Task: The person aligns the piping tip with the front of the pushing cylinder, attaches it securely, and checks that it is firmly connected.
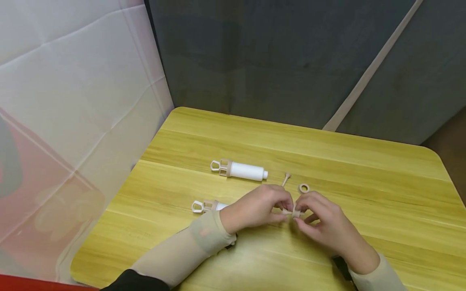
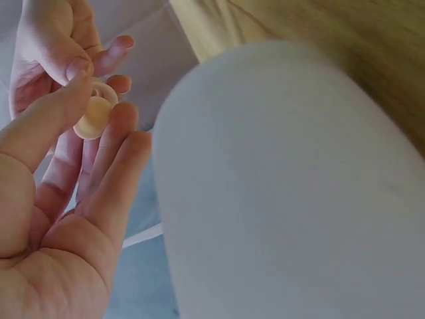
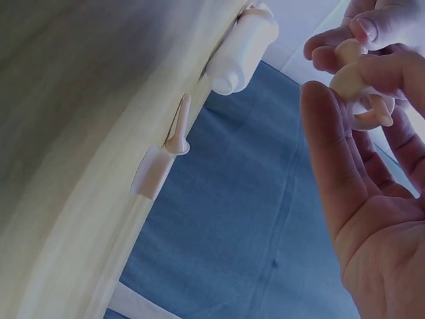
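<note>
Both hands meet above the table around two small beige plastic pieces. My left hand (image 1: pixel 255 206) pinches a slim pin by its flared, round head (image 2: pixel 93 118) between thumb and fingers. A short beige ring (image 1: pixel 296 211) is held between the thumb and fingertips of my right hand (image 1: pixel 324 220). In the right wrist view the pin's narrow tip (image 3: pixel 384 114) shows through the ring's opening. Under the left forearm lies a white syringe-like tube (image 1: pixel 221 206) with a beige collar and a white loop handle, partly hidden by the wrist.
A second white syringe-like tube (image 1: pixel 247 171) lies farther back on the wooden table (image 1: pixel 174 149). Right of it are a loose beige pin (image 1: pixel 287 178) and a loose beige ring (image 1: pixel 303 188), just beyond the hands. A dark curtain (image 1: pixel 273 56) hangs behind the table.
</note>
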A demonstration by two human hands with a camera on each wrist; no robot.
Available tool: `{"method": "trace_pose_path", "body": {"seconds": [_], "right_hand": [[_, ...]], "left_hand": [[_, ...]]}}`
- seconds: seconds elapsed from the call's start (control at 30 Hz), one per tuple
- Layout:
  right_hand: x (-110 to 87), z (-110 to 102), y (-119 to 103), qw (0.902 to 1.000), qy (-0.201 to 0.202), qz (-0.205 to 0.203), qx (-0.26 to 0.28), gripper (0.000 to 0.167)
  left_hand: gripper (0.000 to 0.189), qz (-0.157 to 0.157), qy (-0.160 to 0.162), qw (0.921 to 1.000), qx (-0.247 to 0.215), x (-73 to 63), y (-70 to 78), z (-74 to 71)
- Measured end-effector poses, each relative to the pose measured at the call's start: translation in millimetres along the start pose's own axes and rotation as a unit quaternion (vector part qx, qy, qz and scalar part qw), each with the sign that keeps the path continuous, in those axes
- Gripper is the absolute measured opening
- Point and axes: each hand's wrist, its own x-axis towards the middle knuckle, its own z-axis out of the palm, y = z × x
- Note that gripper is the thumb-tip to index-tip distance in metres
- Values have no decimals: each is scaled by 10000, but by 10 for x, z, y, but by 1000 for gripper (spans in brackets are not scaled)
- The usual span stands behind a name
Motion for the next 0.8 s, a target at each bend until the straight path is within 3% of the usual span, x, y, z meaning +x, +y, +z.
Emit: {"method": "trace_pose_path", "body": {"seconds": [0.27, 0.5, 0.63, 0.8], "right_hand": [[-3, 18, 30, 9996, 122, -249, -82, 16], [4, 21, 15, 9998, 46, -214, 7, 10], [14, 22, -3, 9999, 13, -124, 17, 23], [19, 27, -11, 9998, 49, -151, -88, 24]], "left_hand": [[25, 58, 192, 9997, 138, -9, 2, -12], [40, -117, 128, 9997, -150, -3, 15, -4], [47, -115, 135, 9994, -301, -6, 15, 0], [48, -7, 181, 9994, -278, -2, 9, 6]]}}
